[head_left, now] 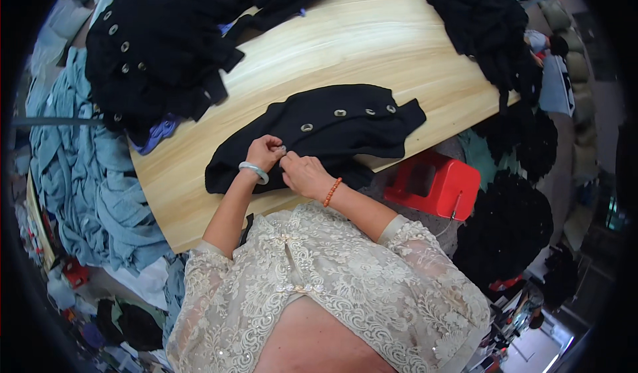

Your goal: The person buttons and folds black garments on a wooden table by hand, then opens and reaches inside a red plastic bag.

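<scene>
A black garment (332,133) with a row of metallic-rimmed buttons lies folded on the wooden table in front of me. At its near edge, my left hand (264,152) pinches one button (282,150) between thumb and fingers. My right hand (306,175) is closed against the cloth just beside it, its fingertips meeting the left ones at that button. What the right fingertips grip is partly hidden, but they press on the garment's fabric. The other buttons show along the upper part of the garment, away from both hands.
The wooden table (345,34) bears a pile of black buttoned garments (159,40) at far left and more black clothing (482,27) at far right. Blue-green cloth (86,173) is heaped on the left. A red plastic stool (452,187) stands right of the table, near dark cloth heaps (505,227).
</scene>
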A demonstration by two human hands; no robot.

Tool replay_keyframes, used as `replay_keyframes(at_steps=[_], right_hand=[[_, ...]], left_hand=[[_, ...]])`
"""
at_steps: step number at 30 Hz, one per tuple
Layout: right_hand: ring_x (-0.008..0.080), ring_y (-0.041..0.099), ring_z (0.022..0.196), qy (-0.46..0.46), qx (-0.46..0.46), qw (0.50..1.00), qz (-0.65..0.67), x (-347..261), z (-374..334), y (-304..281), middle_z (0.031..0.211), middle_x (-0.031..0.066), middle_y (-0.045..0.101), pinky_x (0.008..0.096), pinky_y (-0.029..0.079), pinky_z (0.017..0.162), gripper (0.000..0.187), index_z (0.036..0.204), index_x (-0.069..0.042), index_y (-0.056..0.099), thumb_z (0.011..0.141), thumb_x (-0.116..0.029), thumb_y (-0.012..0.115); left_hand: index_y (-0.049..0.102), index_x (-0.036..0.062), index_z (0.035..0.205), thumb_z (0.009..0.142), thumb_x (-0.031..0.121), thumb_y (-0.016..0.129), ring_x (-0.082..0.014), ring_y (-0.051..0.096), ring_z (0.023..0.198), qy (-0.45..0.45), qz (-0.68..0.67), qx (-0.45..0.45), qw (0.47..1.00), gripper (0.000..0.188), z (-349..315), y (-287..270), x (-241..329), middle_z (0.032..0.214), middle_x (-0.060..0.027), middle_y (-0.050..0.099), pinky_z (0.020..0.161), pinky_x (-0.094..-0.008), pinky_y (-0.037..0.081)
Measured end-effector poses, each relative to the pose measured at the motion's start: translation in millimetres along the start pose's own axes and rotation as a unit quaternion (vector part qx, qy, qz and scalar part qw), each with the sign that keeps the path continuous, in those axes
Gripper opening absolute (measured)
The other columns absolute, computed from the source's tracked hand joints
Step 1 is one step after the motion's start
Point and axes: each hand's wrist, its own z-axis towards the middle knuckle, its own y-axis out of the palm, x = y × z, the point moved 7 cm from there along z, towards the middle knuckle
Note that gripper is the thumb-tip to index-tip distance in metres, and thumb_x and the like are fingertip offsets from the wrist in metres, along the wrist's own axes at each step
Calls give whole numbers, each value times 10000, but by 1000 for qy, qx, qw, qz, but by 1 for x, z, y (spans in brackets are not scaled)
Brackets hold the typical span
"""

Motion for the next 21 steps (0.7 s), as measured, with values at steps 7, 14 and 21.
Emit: replay_keyframes(at_steps=[7,14,21], right_hand=[[366,613,823,58,66,996,15,13,0,-9,934,154,573,465,482,733,275,1011,-80,513,789,-146,662],[341,640,762,8,121,992,17,9,-5,-8,893,173,577,439,515,680,236,993,-38,489,838,-171,609],[350,633,821,19,76,997,18,12,-6,-7,920,180,569,449,502,725,273,982,-24,526,822,-218,632]], left_hand=[[695,15,902,794,65,733,-48,548,638,-53,-231,-109,965,125,-18,-5,13,777,9,667,578,-197,445],[706,-7,904,788,17,730,-40,482,563,-87,-253,-67,961,121,-27,-11,14,714,11,641,519,-187,374],[702,-22,985,791,46,742,-68,577,698,-58,-279,-112,952,209,-35,-12,27,816,-12,677,670,-213,465]])
